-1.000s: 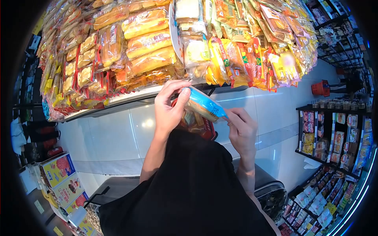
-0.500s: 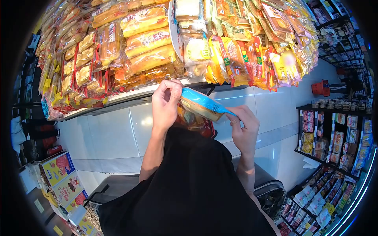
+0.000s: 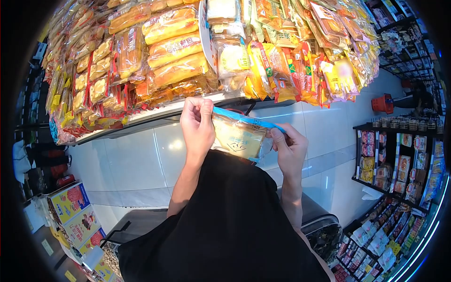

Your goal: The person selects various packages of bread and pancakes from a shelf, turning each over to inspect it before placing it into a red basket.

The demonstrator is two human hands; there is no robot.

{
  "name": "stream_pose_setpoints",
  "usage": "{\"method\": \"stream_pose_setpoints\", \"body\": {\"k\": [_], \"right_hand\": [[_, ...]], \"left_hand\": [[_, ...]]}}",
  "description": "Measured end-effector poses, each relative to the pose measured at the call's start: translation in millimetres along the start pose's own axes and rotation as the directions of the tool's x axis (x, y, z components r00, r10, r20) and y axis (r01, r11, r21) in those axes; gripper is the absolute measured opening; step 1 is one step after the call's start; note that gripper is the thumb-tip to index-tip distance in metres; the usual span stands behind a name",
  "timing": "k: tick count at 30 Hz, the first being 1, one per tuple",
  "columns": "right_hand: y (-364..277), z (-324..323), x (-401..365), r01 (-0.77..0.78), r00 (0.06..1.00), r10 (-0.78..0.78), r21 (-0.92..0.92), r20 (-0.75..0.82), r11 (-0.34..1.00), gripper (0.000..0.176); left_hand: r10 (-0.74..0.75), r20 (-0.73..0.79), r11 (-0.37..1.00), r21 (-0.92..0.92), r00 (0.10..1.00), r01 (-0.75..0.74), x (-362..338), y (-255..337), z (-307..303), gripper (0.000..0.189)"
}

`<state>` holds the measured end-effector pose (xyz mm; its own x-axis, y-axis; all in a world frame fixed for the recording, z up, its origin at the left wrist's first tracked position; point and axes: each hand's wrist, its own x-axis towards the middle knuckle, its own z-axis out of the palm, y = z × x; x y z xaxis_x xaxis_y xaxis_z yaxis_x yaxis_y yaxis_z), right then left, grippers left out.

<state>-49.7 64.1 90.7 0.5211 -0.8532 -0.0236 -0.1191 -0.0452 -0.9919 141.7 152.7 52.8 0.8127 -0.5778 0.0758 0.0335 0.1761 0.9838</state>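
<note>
A clear bread packet with a blue edge [image 3: 239, 136] is stretched between my two hands in front of my chest. Pale sliced bread and dark printing show through its film. My left hand [image 3: 197, 124] pinches the packet's upper left corner between thumb and fingers. At the other end, my right hand [image 3: 287, 143] grips its right edge, thumb on the near side. Just beyond my hands is a display piled with packaged breads, among them long yellow rolls [image 3: 176, 47] and a white packaged loaf [image 3: 233, 58].
The display's front edge [image 3: 155, 110] runs close past my hands. A shelf rack [image 3: 394, 164] of packets stands at the right, with a red basket [image 3: 383, 104] farther back. Printed boxes [image 3: 77, 218] are at the lower left. Tiled floor [image 3: 127, 164] lies between.
The packet has turned so its broad face with printing shows, where before its blue edge and side were seen. Both hands still hold its ends and have shifted only slightly.
</note>
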Motion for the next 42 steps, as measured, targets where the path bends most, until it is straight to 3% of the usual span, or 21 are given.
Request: {"method": "stream_pose_setpoints", "body": {"k": [2, 5, 7, 8, 11, 12, 14, 18, 22, 27, 34, 37, 39, 40, 42], "right_hand": [[-0.9, 4.8, -0.3, 0.007, 1.000, -0.006, 0.037, -0.017, 0.999, 0.014], [-3.1, 4.7, 0.5, -0.023, 0.998, 0.028, 0.083, -0.061, 0.996, 0.014], [-1.5, 1.9, 2.1, -0.061, 0.994, 0.069, 0.093, -0.086, 0.994, 0.014], [2.5, 0.0, 3.4, -0.062, 0.992, 0.079, 0.155, -0.102, 0.986, 0.013], [14.0, -3.2, 7.0, -0.063, 0.985, 0.112, 0.328, -0.132, 0.943, 0.013], [17.7, -4.3, 7.9, -0.064, 0.980, 0.139, 0.434, -0.143, 0.898, 0.013], [23.7, -6.4, 10.4, -0.078, 0.967, 0.185, 0.484, -0.177, 0.872, 0.014], [47.1, -5.8, 11.2, -0.126, 0.939, 0.289, 0.594, -0.188, 0.795, 0.016], [59.3, 0.3, 7.5, -0.169, 0.921, 0.347, 0.619, -0.179, 0.767, 0.016], [62.0, 6.1, 2.4, -0.247, 0.896, 0.414, 0.592, -0.161, 0.767, 0.016], [90.3, -2.8, 4.3, -0.230, 0.938, 0.330, 0.514, -0.110, 0.826, 0.017], [100.3, 2.0, 3.5, -0.244, 0.948, 0.313, 0.501, -0.057, 0.830, 0.019], [101.3, 15.9, 0.4, -0.369, 0.898, 0.441, 0.569, 0.013, 0.735, 0.023], [103.7, 12.4, -3.5, -0.369, 0.897, 0.442, 0.570, 0.012, 0.734, 0.023], [119.3, 1.2, -12.1, -0.679, 0.726, 0.562, 0.280, 0.397, 0.679, 0.027]], "left_hand": [[0.002, -0.016, 0.999, 0.034, 1.000, -0.002, -0.8, -0.7, -0.9, 0.015], [-0.130, -0.004, 0.989, -0.074, 0.992, 0.129, -1.7, 1.0, -2.4, 0.013], [-0.334, 0.172, 0.927, -0.120, 0.927, 0.356, -1.4, 4.8, -8.5, 0.016], [-0.334, 0.172, 0.927, -0.119, 0.927, 0.356, -2.5, 1.4, -11.8, 0.016], [-0.361, 0.446, 0.932, 0.133, 0.819, 0.338, -6.1, -7.5, -19.9, 0.024], [-0.359, 0.448, 0.932, 0.132, 0.819, 0.337, -7.9, -3.7, -21.9, 0.024], [-0.555, 0.591, 0.810, 0.225, 0.585, 0.542, -10.8, 5.4, -26.0, 0.029], [-0.529, 0.675, 0.833, 0.295, 0.514, 0.468, -13.7, -4.5, -36.5, 0.036], [-0.512, 0.675, 0.846, 0.291, 0.531, 0.446, -13.4, -0.6, -39.2, 0.036], [-0.637, 0.625, 0.768, 0.467, 0.451, 0.438, -13.5, 1.3, -43.6, 0.026], [-0.672, 0.627, 0.723, 0.441, 0.394, 0.532, -19.8, -4.6, -48.8, 0.024], [-0.675, 0.606, 0.722, 0.423, 0.421, 0.548, -22.0, -11.8, -48.4, 0.022], [-0.675, 0.536, 0.732, 0.401, 0.506, 0.551, -23.1, -23.6, -48.3, 0.019], [-0.677, 0.536, 0.730, 0.403, 0.504, 0.552, -23.8, -32.2, -49.2, 0.019], [-0.682, 0.493, 0.726, 0.372, 0.540, 0.578, -24.4, -57.8, -52.6, 0.018]]}}
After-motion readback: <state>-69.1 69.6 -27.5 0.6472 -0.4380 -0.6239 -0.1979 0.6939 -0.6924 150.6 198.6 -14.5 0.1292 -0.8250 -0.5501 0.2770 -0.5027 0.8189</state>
